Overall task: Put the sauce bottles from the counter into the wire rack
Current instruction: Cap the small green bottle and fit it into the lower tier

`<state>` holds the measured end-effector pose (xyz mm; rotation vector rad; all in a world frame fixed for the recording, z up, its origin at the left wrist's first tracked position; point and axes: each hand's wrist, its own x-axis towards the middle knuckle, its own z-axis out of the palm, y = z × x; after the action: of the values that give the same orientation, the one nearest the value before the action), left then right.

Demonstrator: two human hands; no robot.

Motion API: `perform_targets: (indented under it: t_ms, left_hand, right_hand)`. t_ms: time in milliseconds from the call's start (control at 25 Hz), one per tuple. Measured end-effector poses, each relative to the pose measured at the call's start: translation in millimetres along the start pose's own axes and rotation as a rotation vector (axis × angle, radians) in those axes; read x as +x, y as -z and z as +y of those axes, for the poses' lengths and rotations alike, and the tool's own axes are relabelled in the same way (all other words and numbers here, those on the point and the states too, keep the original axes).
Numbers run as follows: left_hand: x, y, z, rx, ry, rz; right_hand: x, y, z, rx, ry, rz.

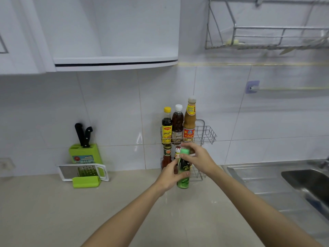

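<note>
Green-capped bottle (183, 168) held in both hands, upright, raised clear of the counter (53, 211) just in front of the wire rack (206, 134). Left hand (171, 177) wraps the lower body of the bottle, thumb across the green label. Right hand (197, 156) grips near the cap from the right side. Rack stands at the counter's back edge against the tiled wall, two tiers. Upper tier: yellow-capped bottle (166, 128), white-capped dark bottle (177, 124), tall tan sauce bottle (189, 120), side by side; right part unoccupied. Lower tier: red sauce bottle (167, 155), another partly hidden behind the hands. Knife block (85, 154) and grater (85, 172) toward the counter's back left. Steel sink (306, 182) at the right end.
</note>
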<state>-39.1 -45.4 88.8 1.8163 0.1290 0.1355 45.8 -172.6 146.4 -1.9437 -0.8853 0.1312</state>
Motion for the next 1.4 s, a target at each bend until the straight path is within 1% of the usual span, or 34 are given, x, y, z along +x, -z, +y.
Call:
perform_targets:
  t_ms: [80, 200, 240, 280, 360, 400, 440, 520, 560, 600, 640, 720, 840, 960, 1040, 1120, 1240, 1320, 1400]
  left_hand:
    - [-1.3, 1.3, 2.4, -0.018, 0.004, -0.015]
    - [-2.3, 4.9, 3.7, -0.072, 0.020, -0.064]
    - [-3.0, 4.8, 3.5, -0.078, 0.019, -0.069]
    - [-3.9, 3.9, 3.1, -0.073, 0.012, -0.060]
    - [-5.3, 0.1, 1.8, -0.036, -0.006, -0.003]
    - [-6.1, -0.4, 0.3, -0.033, -0.011, 0.023]
    - [-5.2, -1.0, -0.7, -0.054, -0.013, 0.024]
    - [-4.1, 0.5, -0.9, -0.101, -0.002, -0.023]
    - [-3.4, 1.3, -0.4, -0.112, 0.008, -0.050]
    - [-2.3, 0.9, 0.7, -0.108, 0.011, -0.063]
    - [-1.3, -0.8, 0.9, -0.094, 0.006, -0.057]
    - [1.2, -7.9, -0.9, -0.032, -0.010, 0.018]
    - [4.1, -17.5, -4.7, 0.086, -0.027, 0.156]
    - [8.5, -22.5, -8.0, 0.123, -0.027, 0.214]
    - [13.4, -21.3, -10.3, 0.103, -0.028, 0.193]
    - [19.9, -18.3, -13.1, 0.097, -0.016, 0.183]
    - [28.5, -19.0, -18.7, 0.055, 0.027, 0.212]
    - [34.3, -24.3, -25.3, 0.073, 0.039, 0.159]
    - [38.5, -32.4, -31.3, 0.130, 0.037, 0.078]
  right_hand:
    - [2.9, -0.2, -4.4, -0.019, -0.043, -0.006]
    - [5.3, 4.2, -3.4, 0.208, -0.162, -0.158]
    - [5.7, 4.3, -2.8, 0.236, -0.169, -0.189]
    - [6.8, 3.3, -2.6, 0.190, -0.149, -0.181]
    - [8.4, 0.6, -3.8, -0.044, -0.091, -0.073]
    - [8.6, -1.3, -5.3, -0.118, -0.078, -0.029]
    - [9.5, -0.7, -5.8, -0.105, -0.074, -0.022]
    - [11.8, 3.5, -8.7, 0.017, -0.073, -0.123]
    - [13.6, 6.1, -9.6, 0.018, -0.061, -0.164]
    - [16.1, 8.0, -9.9, -0.034, -0.037, -0.174]
    - [18.2, 8.3, -9.4, -0.089, -0.020, -0.163]
    - [20.7, 5.9, -8.9, -0.176, -0.024, -0.107]
    - [21.0, -2.5, -6.9, -0.242, -0.026, -0.037]
    - [21.3, -4.9, -3.7, -0.267, -0.034, 0.031]
    - [20.2, -4.0, 0.9, -0.227, -0.062, 0.063]
    - [15.6, 2.5, 12.3, -0.102, -0.146, 0.070]
    - [8.2, 20.2, 39.8, 0.137, -0.314, 0.006]
    - [5.6, 28.0, 57.4, 0.247, -0.377, -0.040]
    - [6.1, 26.5, 70.6, 0.282, -0.391, -0.098]
